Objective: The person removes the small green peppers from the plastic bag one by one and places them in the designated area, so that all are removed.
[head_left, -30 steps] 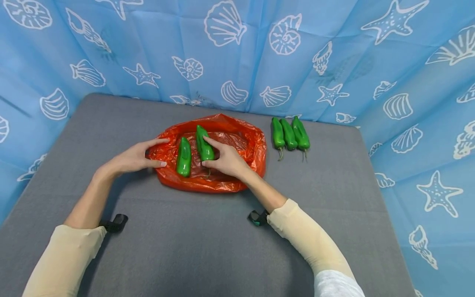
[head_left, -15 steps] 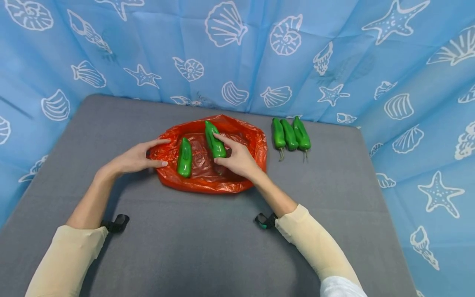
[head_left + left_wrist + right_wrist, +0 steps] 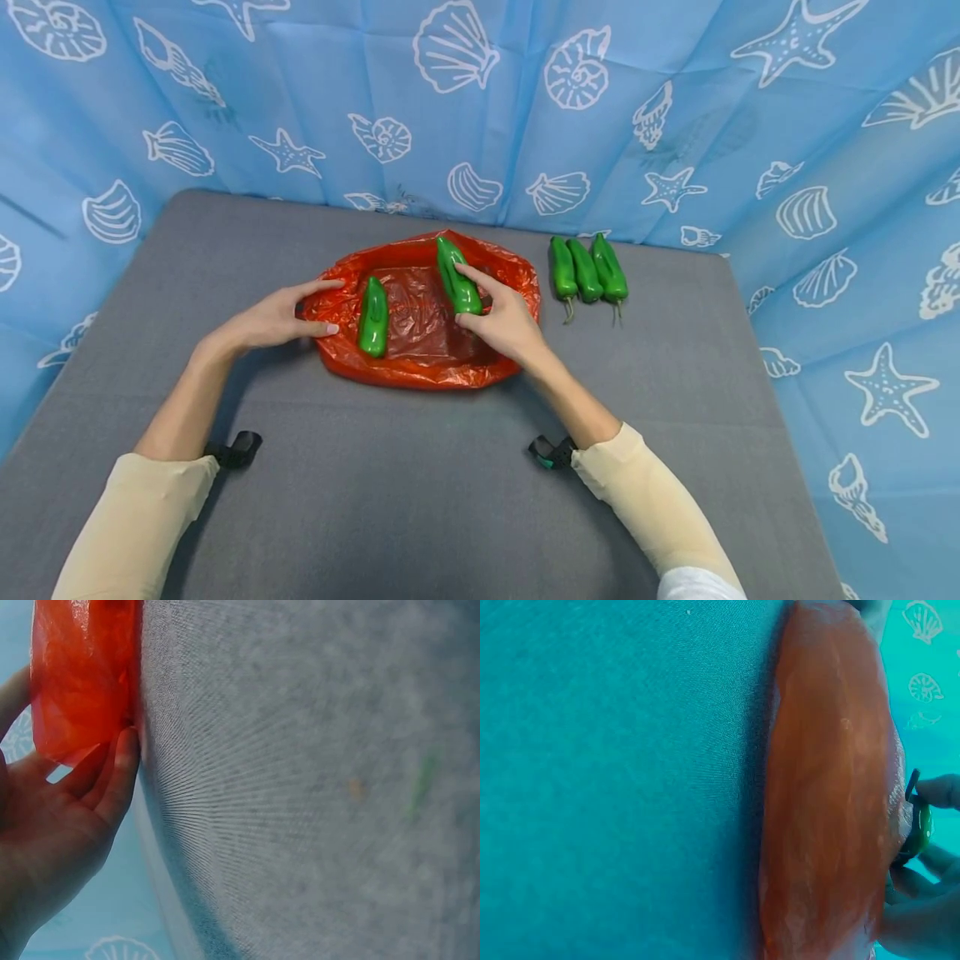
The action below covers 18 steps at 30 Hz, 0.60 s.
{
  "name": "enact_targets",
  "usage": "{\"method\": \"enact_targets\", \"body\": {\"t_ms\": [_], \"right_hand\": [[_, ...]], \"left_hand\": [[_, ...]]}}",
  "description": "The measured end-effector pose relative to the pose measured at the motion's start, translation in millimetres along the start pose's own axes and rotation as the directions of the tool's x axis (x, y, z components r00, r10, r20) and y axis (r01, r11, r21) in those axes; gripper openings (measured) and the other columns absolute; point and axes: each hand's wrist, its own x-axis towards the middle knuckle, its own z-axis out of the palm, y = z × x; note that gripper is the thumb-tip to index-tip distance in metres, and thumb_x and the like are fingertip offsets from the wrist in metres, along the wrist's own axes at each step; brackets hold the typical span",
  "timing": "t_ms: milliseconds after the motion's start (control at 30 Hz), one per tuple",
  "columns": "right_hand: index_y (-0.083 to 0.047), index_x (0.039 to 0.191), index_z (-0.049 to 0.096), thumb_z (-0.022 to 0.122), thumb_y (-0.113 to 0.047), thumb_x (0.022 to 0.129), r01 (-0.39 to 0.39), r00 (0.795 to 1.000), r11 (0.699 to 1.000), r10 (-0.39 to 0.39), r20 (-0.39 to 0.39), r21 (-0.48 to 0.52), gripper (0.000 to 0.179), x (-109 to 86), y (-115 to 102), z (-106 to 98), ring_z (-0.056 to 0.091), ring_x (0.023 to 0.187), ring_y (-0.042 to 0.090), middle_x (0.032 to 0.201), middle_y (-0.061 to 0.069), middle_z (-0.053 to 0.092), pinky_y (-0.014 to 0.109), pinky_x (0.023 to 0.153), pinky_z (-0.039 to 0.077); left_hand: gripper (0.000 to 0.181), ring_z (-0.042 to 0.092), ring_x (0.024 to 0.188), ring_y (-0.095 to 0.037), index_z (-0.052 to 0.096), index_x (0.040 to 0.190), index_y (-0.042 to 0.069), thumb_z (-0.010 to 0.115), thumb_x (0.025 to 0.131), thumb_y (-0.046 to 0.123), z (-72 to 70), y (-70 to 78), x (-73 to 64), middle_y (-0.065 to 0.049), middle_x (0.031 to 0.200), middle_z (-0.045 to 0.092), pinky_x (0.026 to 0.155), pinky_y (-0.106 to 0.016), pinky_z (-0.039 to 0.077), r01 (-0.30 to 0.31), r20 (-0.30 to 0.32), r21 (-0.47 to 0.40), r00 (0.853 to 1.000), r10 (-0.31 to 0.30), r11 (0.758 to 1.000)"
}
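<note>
A red plastic bag (image 3: 397, 375) lies with its mouth spread wide, its rim folded into a low wall. My left hand (image 3: 262, 318) holds the bag's left end, thumb and forefinger over the rim; in the left wrist view its other fingers (image 3: 124, 761) lie against the outside. Inside, on the left, rests one green pepper (image 3: 372, 318). My right hand (image 3: 501, 317) grips a second green pepper (image 3: 456, 275) between thumb and fingers, over the bag's right half. In the right wrist view this pepper (image 3: 924, 829) shows beyond the bag wall, stem visible, partly hidden.
To the right of the bag, three more green peppers (image 3: 587, 271) lie side by side near the back edge of the grey table (image 3: 420, 492). A blue curtain (image 3: 480, 100) with white shell prints hangs behind and at the sides.
My right hand has moved the gripped pepper to the right and slightly back, from the middle of the bag to over its right half. My left hand has stayed in place.
</note>
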Motion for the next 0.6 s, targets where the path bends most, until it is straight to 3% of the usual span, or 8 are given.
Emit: {"method": "enact_targets", "body": {"t_ms": [267, 400, 600], "right_hand": [[-0.034, 0.146, 0.050, 0.072, -0.012, 0.081, -0.013, 0.999, 1.000, 0.013, -0.052, -0.004, 0.072, -9.6, 7, -9, 0.058, 0.086, 0.025, 0.120, 0.010, 0.062, 0.034, 0.065, 0.049], [-0.035, 0.146, 0.051, 0.072, -0.013, 0.081, -0.021, 0.996, 1.000, 0.020, -0.083, -0.004, 0.071, -15.5, 12, -15, 0.055, 0.070, 0.020, 0.112, 0.010, 0.064, 0.034, 0.061, 0.046], [-0.035, 0.144, 0.052, 0.072, -0.015, 0.086, -0.027, 0.992, 0.999, 0.030, -0.123, 0.025, 0.065, -26.0, 14, -25, 0.035, 0.040, 0.006, 0.097, 0.010, 0.069, 0.028, 0.045, 0.037]], "left_hand": [[0.077, 0.059, 0.078, -0.026, 0.026, 0.158, 0.015, 0.067, 0.096, 0.033, -1.3, -0.3, -0.5, -0.026, 0.148, 0.035, 0.088, -0.047, 0.041, 0.010, 0.000, 0.012, 1.000, -0.010, 1.000], [0.077, 0.058, 0.074, -0.026, 0.026, 0.158, 0.015, 0.067, 0.096, 0.033, -0.8, -0.7, 0.2, -0.025, 0.144, 0.038, 0.086, -0.045, 0.042, 0.006, 0.002, 0.020, 1.000, -0.006, 1.000], [0.076, 0.058, 0.077, -0.026, 0.026, 0.158, 0.015, 0.067, 0.096, 0.032, -0.3, -0.5, -0.5, -0.024, 0.146, 0.036, 0.088, -0.047, 0.041, -0.003, 0.000, 0.008, 1.000, 0.003, 1.000]]}}
